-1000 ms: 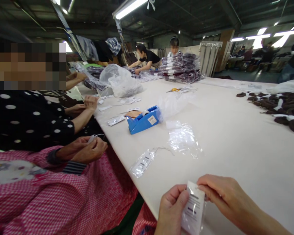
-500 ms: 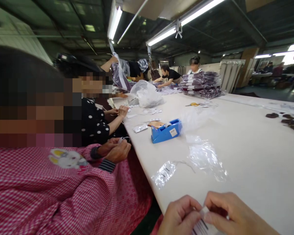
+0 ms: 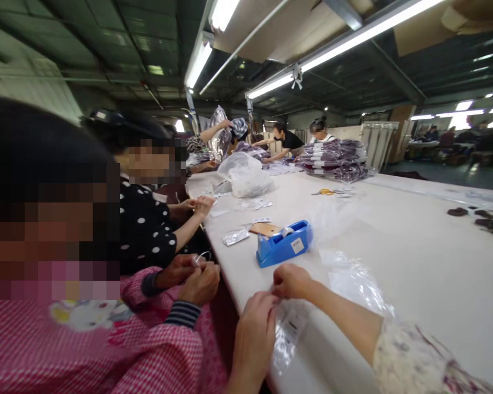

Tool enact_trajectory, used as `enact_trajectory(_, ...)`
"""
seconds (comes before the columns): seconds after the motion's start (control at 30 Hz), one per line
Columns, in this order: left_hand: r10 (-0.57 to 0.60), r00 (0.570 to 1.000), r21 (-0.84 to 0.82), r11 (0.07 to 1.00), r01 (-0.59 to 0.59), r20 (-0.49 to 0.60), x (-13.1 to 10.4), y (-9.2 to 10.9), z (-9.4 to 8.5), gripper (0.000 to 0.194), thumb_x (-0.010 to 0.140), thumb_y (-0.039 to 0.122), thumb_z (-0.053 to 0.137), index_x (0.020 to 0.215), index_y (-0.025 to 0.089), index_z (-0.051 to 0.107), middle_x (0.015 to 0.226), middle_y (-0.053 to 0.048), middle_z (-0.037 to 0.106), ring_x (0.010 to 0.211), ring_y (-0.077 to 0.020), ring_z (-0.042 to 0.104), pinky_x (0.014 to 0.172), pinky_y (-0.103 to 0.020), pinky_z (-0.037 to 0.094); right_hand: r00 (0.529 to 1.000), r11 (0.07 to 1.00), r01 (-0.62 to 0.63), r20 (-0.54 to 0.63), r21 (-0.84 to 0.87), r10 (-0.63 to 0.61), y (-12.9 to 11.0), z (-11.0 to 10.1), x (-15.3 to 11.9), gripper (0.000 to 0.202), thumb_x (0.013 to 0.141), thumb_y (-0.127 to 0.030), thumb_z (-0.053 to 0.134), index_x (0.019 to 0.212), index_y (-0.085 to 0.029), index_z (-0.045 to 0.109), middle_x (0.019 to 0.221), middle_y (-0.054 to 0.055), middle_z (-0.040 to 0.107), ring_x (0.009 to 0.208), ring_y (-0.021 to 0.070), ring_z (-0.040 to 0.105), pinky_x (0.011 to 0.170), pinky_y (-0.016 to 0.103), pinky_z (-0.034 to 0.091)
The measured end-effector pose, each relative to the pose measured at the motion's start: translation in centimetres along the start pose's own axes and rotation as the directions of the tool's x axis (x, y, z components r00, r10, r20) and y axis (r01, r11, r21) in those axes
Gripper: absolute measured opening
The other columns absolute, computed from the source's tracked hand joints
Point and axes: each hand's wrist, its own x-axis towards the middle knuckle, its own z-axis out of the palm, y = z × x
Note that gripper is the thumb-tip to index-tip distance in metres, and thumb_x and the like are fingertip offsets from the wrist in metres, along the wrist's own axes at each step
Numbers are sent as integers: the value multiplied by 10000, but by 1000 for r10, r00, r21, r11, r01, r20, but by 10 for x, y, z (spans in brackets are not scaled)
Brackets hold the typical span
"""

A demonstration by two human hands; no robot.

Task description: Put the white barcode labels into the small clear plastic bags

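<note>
My left hand [image 3: 254, 328] and my right hand [image 3: 291, 281] meet at the near edge of the white table [image 3: 419, 262]. Both pinch the top of a small clear plastic bag [image 3: 288, 334] that holds a printed tag and droops over the table edge. A floral sleeve covers my right forearm, which lies across the table from the lower right. A blue tape dispenser [image 3: 283, 249] stands just beyond my right hand. To the right of that hand lies a crumpled clear plastic sheet [image 3: 355, 280].
A person in pink checks [image 3: 148, 350] sits close on my left, hands [image 3: 193, 276] working a small tag; more people sit beyond. Loose tags, a white plastic sack [image 3: 246, 175], scissors [image 3: 326, 192], stacked packed garments [image 3: 337, 158] and dark pieces [image 3: 485, 216] lie farther off.
My view has swung left and up. Both hands moved forward from holding a tag in front of me to the clear bag at the table edge.
</note>
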Motion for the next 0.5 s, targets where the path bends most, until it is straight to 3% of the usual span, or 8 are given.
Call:
enact_trajectory(0.1, 5, 998, 118, 993, -13, 66, 1, -16, 26, 214, 860, 172, 449, 911, 195, 655, 989, -84, 654, 959, -262, 598, 874, -426, 481, 997, 994, -38, -65, -102, 32, 2, 4, 3, 242, 906, -354, 609, 1049, -161, 636, 1076, 55, 660, 953, 200, 639, 837, 406, 532)
enact_trajectory(0.2, 40, 996, 133, 990, -50, 74, 6, -26, 35, 195, 870, 195, 455, 931, 200, 640, 987, -75, 640, 955, -259, 587, 869, -433, 476, 979, 986, -64, -200, -157, 31, 23, -15, -14, 303, 934, -402, 543, 1127, -180, 617, 1166, 70, 637, 1037, 222, 615, 894, 432, 498)
enact_trajectory(0.27, 60, 994, 119, 990, -71, 91, 10, -30, 35, 180, 874, 208, 456, 911, 204, 632, 966, -66, 640, 940, -255, 587, 859, -431, 476, 954, 976, -113, -296, -185, 54, 50, -34, -41, 304, 983, -382, 420, 1123, -213, 630, 1197, 70, 628, 1086, 229, 600, 909, 401, 479)
enact_trajectory(0.37, 65, 992, 90, 993, -75, 107, 14, -36, 33, 171, 871, 232, 468, 909, 201, 631, 960, -65, 641, 946, -259, 586, 869, -439, 472, 923, 952, -214, -363, -218, 125, 100, -47, -97, 352, 989, -318, 351, 1004, -205, 684, 1087, 102, 669, 1011, 252, 632, 866, 394, 485)
enact_trajectory(0.5, 53, 996, 2, 999, -53, 77, 19, -38, 32, 191, 883, 280, 461, 928, 205, 631, 968, -60, 637, 970, -253, 592, 886, -419, 480, 917, 938, -241, -374, -250, 136, 150, -25, -166, 314, 906, -271, 499, 1184, -195, 625, 1310, 146, 575, 1142, 304, 563, 948, 441, 452)
